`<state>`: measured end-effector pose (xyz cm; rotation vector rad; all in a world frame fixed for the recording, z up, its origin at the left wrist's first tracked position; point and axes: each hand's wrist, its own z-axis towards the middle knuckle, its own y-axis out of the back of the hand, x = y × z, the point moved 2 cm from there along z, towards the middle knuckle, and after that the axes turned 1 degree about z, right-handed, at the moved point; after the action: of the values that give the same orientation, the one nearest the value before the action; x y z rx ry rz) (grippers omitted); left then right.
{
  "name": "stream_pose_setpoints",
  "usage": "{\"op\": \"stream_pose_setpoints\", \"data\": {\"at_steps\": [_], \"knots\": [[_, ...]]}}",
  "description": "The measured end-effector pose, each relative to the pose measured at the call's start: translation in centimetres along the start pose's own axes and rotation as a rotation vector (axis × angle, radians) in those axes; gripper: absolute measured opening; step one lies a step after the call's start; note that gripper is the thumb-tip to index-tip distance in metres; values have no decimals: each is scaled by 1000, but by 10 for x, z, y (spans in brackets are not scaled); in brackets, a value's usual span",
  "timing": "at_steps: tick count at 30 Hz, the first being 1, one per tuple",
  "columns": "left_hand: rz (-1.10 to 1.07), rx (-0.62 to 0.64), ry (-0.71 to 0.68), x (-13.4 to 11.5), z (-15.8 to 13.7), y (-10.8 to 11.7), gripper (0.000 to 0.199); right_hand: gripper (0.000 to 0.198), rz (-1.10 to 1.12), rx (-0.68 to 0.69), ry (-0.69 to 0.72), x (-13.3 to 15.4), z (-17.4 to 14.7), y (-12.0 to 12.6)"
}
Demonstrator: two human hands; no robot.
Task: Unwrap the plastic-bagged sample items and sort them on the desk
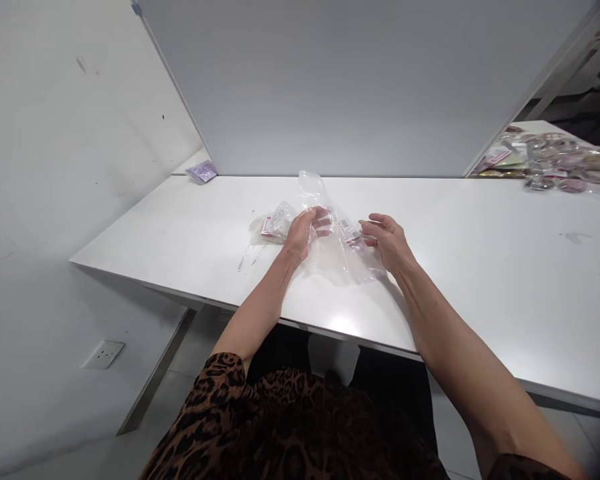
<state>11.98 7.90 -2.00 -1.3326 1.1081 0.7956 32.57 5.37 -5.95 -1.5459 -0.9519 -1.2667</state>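
A crumpled clear plastic bag (325, 257) lies across the middle of the white table, its upper end standing up. My left hand (305, 230) grips it, with the thumb in front and the fingers showing through the film. A white label with a barcode and pink print (349, 231) shows on the plastic between my hands. On the right, my right hand (389, 241) is at the edge of the plastic, its fingers curved and apart. Beside my left wrist sits a small clear packet (280, 223) with a red-and-white label.
A small purple packet (203, 172) lies at the table's back left corner. A grey panel (340, 93) rises along the back edge. Many clear packets (565, 160) are heaped at the far right, beyond the panel. A wall (80, 133) borders the left side.
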Motion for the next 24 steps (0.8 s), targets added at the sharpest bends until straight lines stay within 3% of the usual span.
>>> {"op": "stream_pose_setpoints", "data": {"at_steps": [10, 15, 18, 20, 24], "knots": [[-280, 216, 18, -18, -9, 1, 35, 62, 71, -29, 59, 12, -2, 0], [-433, 212, -52, -20, -14, 4, 36, 53, 32, -115, 96, 21, 7, 19], [-434, 166, -108, -23, -15, 8, 36, 46, -30, -142, 197, 30, 6, 27], [-417, 131, -126, -24, -16, 9, 36, 46, -90, -93, 286, 35, 1, 25], [-365, 68, -152, -26, -18, 9, 36, 53, -305, 184, 325, 35, -12, 8]]}}
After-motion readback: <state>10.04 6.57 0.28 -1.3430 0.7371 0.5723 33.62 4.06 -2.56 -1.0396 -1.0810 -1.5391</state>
